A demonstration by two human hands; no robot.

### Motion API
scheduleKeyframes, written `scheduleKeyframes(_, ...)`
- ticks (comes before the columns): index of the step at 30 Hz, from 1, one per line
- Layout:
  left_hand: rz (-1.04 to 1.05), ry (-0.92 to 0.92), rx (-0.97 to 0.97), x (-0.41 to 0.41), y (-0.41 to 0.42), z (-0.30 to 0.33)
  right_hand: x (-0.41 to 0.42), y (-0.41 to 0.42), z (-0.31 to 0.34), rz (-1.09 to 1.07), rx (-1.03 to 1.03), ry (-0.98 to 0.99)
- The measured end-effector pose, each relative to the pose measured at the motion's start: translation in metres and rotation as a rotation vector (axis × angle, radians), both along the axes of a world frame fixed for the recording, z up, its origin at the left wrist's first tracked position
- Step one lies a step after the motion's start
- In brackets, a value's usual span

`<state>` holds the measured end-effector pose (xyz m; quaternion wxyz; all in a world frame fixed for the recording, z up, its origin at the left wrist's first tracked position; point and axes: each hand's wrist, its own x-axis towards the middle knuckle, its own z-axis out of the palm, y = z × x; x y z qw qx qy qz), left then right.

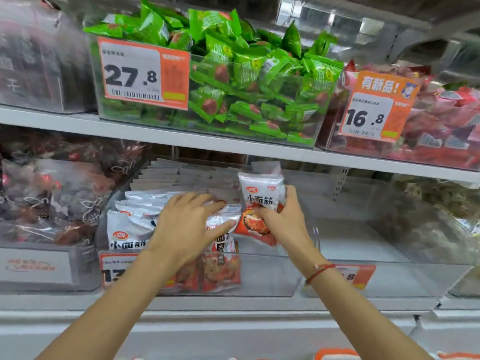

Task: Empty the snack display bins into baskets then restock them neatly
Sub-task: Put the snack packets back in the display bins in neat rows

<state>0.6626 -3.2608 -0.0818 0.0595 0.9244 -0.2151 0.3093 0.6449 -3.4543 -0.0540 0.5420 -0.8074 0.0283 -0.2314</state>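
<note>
The white packets (135,229) in the clear bin (259,276) carry black characters, a small red oval logo and an orange-red food picture on the lower half; the one in the right hand (283,216) shows the same pattern. Above that bin, the packets (249,81) are bright green with a dark red picture. Their price card (144,72) is orange with a white panel and black digits. Right of the green packets lie pink and red packets (441,120) behind an orange card (376,105). Left of the clear bin, dark brown packets (52,193) bear white line drawings. The right wrist wears a red string (318,272).
</note>
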Motion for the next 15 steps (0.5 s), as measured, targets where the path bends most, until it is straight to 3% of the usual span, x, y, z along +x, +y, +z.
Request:
scheduleKeyframes(3, 0.007, 0.008, 0.009, -0.002, 0.0, -0.004, 0.036, -0.005, -0.007, -0.033, 0.161, 0.192)
scheduleKeyframes(7, 0.016, 0.003, 0.009, -0.004, -0.001, -0.005, 0.072, -0.004, -0.012, 0.008, 0.309, 0.308)
scheduleKeyframes(13, 0.018, -0.018, 0.01, -0.005, 0.0, -0.006, 0.117, -0.004, -0.002, 0.058, 0.018, 0.428)
scheduleKeyframes(15, 0.024, -0.038, 0.009, -0.005, -0.001, -0.006, 0.127, -0.004, -0.008, 0.078, 0.005, 0.408)
